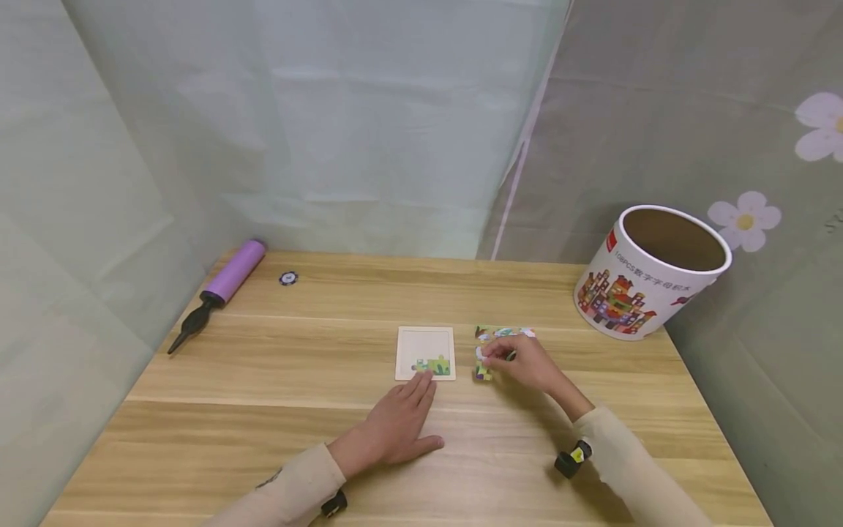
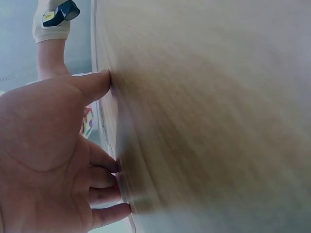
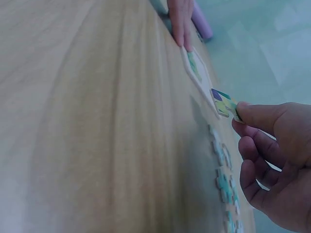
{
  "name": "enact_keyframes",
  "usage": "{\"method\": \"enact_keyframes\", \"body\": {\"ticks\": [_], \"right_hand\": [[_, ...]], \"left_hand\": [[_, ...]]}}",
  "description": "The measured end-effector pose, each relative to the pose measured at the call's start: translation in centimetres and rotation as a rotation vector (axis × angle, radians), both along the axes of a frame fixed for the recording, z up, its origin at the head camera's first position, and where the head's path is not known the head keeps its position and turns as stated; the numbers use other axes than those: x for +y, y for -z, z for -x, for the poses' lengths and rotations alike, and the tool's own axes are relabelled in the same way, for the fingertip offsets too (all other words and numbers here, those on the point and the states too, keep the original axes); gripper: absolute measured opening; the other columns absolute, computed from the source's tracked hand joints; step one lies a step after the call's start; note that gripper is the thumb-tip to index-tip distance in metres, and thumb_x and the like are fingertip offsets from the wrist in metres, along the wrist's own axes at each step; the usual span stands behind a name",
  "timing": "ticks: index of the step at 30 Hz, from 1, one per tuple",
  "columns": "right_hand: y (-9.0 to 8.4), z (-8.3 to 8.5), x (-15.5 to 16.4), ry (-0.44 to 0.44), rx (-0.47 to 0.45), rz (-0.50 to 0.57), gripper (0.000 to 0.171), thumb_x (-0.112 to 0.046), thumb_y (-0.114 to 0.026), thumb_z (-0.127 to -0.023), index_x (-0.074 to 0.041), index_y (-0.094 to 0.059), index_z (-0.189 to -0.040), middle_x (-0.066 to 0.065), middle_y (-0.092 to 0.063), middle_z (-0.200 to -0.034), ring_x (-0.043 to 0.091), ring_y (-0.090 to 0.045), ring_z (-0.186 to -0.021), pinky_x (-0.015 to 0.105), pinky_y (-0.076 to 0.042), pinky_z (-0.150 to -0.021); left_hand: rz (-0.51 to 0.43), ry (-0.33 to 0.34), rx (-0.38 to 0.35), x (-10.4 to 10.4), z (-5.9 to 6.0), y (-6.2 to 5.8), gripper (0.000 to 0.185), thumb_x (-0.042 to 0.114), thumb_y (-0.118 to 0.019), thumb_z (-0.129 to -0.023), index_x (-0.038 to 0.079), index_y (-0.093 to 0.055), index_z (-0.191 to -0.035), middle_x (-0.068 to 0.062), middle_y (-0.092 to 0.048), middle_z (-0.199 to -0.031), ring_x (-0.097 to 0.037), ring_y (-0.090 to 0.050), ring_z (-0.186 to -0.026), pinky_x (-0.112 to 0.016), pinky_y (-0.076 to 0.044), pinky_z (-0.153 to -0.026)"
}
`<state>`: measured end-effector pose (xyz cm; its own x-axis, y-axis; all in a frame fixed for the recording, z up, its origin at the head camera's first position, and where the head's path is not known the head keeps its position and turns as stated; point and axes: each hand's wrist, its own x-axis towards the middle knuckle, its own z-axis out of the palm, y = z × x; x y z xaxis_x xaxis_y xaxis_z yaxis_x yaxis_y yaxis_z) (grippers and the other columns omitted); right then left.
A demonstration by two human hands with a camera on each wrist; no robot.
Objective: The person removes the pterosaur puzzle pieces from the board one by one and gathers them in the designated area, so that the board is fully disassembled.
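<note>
A shallow wooden puzzle tray (image 1: 421,344) lies mid-table, with joined green puzzle pieces (image 1: 435,365) along its lower right part. My left hand (image 1: 403,417) rests with extended fingers at the tray's near edge; its palm fills much of the left wrist view. To the right of the tray, my right hand (image 1: 523,361) pinches a puzzle piece (image 3: 224,104) between thumb and index finger. The right wrist view shows that piece raised off the table, yellow, green and purple. Loose puzzle pieces (image 1: 499,331) lie under and beyond the right hand, partly hidden by it.
A large white printed bucket (image 1: 648,285) stands at the back right. On the far left lie a purple hand pump (image 1: 230,278) and a small dark-rimmed round chip (image 1: 288,278). Hanging cloth (image 1: 382,132) closes off the table's back and sides.
</note>
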<state>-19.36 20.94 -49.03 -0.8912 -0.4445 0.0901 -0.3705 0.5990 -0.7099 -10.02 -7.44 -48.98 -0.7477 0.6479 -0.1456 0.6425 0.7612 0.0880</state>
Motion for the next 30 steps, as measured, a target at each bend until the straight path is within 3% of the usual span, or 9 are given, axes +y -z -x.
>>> {"method": "enact_keyframes", "body": {"ticks": [14, 23, 30], "right_hand": [[0.9, -0.9, 0.1, 0.024, -0.014, -0.048, 0.005, -0.012, -0.08, -0.088, -0.016, -0.077, -0.09, -0.009, -0.069, -0.08, 0.008, -0.061, -0.075, 0.024, -0.054, -0.069], [1.0, -1.2, -0.1, 0.05, -0.005, -0.1, 0.006, -0.017, -0.081, -0.088, -0.012, -0.079, -0.091, -0.01, -0.067, -0.08, 0.007, -0.058, -0.073, 0.023, -0.05, -0.066], [0.5, -1.1, -0.1, 0.053, -0.028, -0.1, 0.007, -0.013, -0.078, -0.089, -0.015, -0.08, -0.096, -0.009, -0.069, -0.083, 0.008, -0.061, -0.076, 0.025, -0.054, -0.069]], "left_hand": [[0.004, -0.003, -0.016, 0.0, 0.0, 0.0, 0.089, 0.062, -0.048, -0.101, -0.006, -0.033, -0.156, -0.022, -0.025, -0.166, -0.034, -0.028, -0.153, -0.043, -0.032, -0.121], [-0.001, -0.017, -0.032, 0.0, 0.0, -0.1, 0.089, 0.062, -0.048, -0.1, -0.004, -0.033, -0.157, -0.021, -0.025, -0.166, -0.034, -0.027, -0.153, -0.047, -0.031, -0.122], [0.011, -0.023, 0.006, -0.1, -0.1, -0.1, 0.089, 0.065, -0.048, -0.099, -0.002, -0.036, -0.156, -0.017, -0.029, -0.166, -0.033, -0.033, -0.15, -0.046, -0.032, -0.12]]}}
